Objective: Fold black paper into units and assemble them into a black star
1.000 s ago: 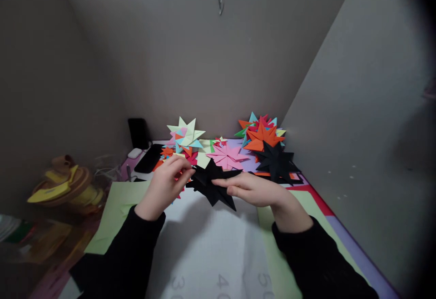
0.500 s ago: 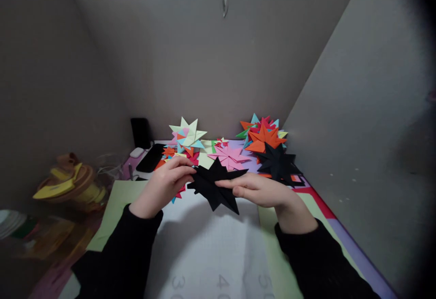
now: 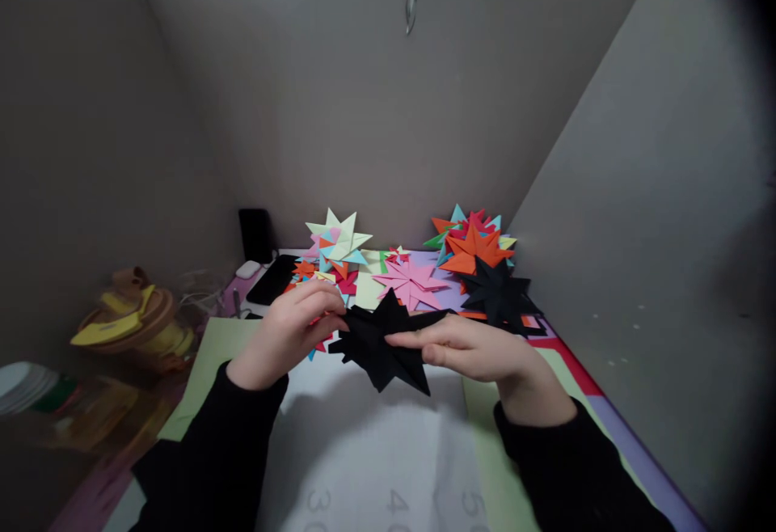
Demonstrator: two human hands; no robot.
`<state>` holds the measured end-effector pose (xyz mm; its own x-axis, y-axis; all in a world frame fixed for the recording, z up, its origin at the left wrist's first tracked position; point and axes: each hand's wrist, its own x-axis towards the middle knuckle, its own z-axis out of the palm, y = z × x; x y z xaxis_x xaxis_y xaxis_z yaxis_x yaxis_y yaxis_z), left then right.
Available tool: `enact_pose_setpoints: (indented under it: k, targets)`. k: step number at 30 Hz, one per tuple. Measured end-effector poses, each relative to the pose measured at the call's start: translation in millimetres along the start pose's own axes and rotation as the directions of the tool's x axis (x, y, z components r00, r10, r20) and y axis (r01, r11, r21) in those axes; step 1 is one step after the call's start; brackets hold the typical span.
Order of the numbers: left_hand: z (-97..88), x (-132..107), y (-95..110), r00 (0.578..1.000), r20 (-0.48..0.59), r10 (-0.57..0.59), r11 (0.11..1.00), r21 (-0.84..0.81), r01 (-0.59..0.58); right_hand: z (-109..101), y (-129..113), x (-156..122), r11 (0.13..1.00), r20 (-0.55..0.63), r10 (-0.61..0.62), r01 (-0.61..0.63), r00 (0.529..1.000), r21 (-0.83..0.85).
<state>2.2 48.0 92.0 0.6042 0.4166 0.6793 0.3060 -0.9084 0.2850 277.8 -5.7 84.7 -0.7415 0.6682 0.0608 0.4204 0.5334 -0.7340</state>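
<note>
Mid-assembly, I judge: my left hand (image 3: 288,338) and right hand (image 3: 478,350) pinch, fingers closed, opposite sides of the black spiky folded-paper star (image 3: 379,342), just nearer me than the flat pink folded-paper star (image 3: 412,283); the next tuck needs a steady grip

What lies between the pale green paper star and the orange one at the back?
Head view: a flat pink star lies between the pale green star and the orange star, a little nearer the person.
</note>
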Motion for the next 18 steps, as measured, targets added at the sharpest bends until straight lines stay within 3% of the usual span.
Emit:
enact_pose_setpoints:
  k: [5,10,18]
  targets:
    - [10.2,2,4,0.981,-0.024,-0.194,0.975,-0.116,0.19,0,-8,-1,1.0,0.001,0.017,-0.017,1.0,-0.012]
    - [17.0,2,4,0.995,0.005,-0.102,0.971,-0.216,0.1,0,-12,-1,0.999,-0.02,0.038,-0.038,0.999,-0.009]
    - [12.9,-1,2,0.996,0.041,-0.085,0.985,-0.146,0.09,14,-10,6,0.99,-0.2,0.022,-0.049,0.979,-0.13]
